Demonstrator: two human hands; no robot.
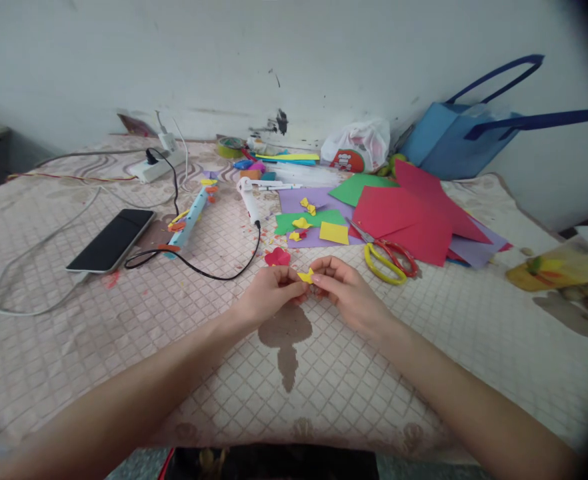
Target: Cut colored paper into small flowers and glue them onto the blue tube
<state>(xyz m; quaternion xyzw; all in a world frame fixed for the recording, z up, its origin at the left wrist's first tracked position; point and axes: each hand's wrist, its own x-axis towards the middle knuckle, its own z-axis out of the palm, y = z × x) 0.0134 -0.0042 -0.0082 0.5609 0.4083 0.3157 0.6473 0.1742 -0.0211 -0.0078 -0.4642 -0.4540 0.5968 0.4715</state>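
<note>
No text, brand or number can be read; on the white plastic bag (374,141), just left of the blue tote bag (437,137), a red printed patch (358,161) carries pale marks (343,161) too small to make out

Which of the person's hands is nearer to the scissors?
Right. The right hand is below and left of the scissors in view; the left hand is farther left.
</note>
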